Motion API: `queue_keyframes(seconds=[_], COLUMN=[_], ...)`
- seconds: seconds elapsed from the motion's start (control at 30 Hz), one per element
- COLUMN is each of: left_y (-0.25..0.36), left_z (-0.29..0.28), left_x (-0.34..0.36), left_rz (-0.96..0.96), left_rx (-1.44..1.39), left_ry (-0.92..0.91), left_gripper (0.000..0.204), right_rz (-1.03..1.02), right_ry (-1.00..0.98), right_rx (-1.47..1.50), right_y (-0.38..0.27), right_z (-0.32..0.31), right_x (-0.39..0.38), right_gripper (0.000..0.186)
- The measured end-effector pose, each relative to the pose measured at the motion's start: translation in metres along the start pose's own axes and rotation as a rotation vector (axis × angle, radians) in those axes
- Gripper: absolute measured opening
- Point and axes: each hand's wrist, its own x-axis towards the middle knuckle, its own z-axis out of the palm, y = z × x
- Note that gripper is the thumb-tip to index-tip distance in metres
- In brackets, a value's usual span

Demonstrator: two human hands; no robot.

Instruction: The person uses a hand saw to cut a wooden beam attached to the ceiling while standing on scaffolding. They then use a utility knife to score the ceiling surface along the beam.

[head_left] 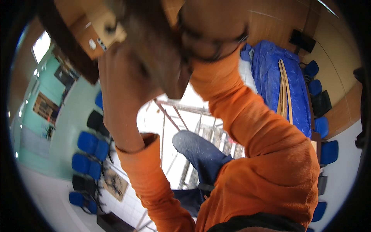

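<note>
Head view, looking steeply down from a height: both hands are raised close to the lens in the upper part of the frame. The left hand [127, 89] fills the upper middle, its back toward the camera and blurred; its grip seems closed against a dark brown wooden piece [162, 50] that runs down from the top edge to a blunt end near the centre, though the fingers are hidden and I cannot tell how firmly it holds. The right hand [210, 33] sits just right of it at the top, curled over the same piece with a dark band at the wrist; its grip is also hard to read. The wood looks flat, dark and smooth, and is out of focus.

Both forearms wear orange sleeves [266, 147], bent at the elbows and rising from the lower edge. Between them a knee in blue jeans [201, 152] shows over scaffold bars [170, 116]. Far below, blue chairs [91, 145] line the left of the frame, and a blue tarpaulin [270, 77] with pale wooden strips [285, 91] lies at upper right.
</note>
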Motion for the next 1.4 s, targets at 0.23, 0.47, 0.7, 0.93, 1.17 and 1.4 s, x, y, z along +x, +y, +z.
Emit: queue_keyframes(seconds=[0.23, 0.47, 0.7, 0.93, 1.17, 1.4], left_y=[0.005, 0.009, 0.001, -0.002, -0.013, -0.006], left_z=[0.007, -0.003, -0.001, 0.002, -0.004, -0.006], left_x=[-0.015, -0.003, -0.007, -0.002, 0.003, -0.002], left_rz=[0.043, 0.092, 0.103, 0.109, 0.141, 0.123], left_rx=[-0.048, -0.204, -0.241, -0.345, -0.334, -0.291], left_ry=[0.374, 0.301, 0.167, 0.148, 0.078, 0.068], left_gripper=[0.041, 0.028, 0.017, 0.015, 0.021, 0.021], right_rz=[-0.126, -0.211, -0.009, 0.152, 0.126, 0.163], right_ry=[0.165, 0.211, -0.072, -0.137, -0.095, -0.082], right_rx=[-0.092, -0.216, -0.211, -0.046, -0.133, -0.167], right_y=[-0.015, -0.026, -0.052, -0.045, -0.041, -0.05], right_z=[0.017, 0.023, 0.009, 0.015, 0.021, 0.018], right_x=[0.028, 0.035, 0.025, 0.043, 0.042, 0.038], right_gripper=[0.029, 0.029, 0.063, 0.064, 0.066, 0.069])
